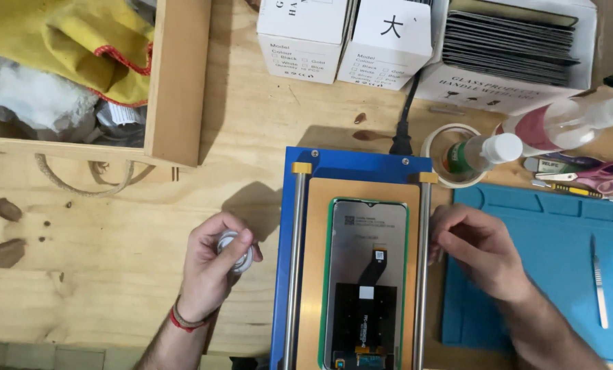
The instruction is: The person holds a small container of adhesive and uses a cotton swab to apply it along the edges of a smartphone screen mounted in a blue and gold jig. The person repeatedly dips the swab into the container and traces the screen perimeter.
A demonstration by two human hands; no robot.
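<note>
The grip of the left hand (214, 270) is clenched around a small white spool (236, 251), fingers curled over it and thumb on top, the wrist with a red band angled up from the lower edge of the view. To its left the wooden surface (114, 274) lies open as far as the wooden tray (178, 82) holding a yellow cloth (66, 41). Just right of the spool stands the blue machine (351, 161), its two upright metal rails framing an orange pad on which a phone screen (368, 274) lies face down, green-edged, with its black flex cable showing. The right hand (481, 250) rests at the right rail (423, 274), fingers bent loosely and touching it; its grip is released, holding nothing. Its forearm crosses the blue mat (560, 260), where a scalpel (598, 281) lies well apart. Behind are a tape roll (435, 147), bottles, scissors (594, 177) and white boxes (344, 41).
</note>
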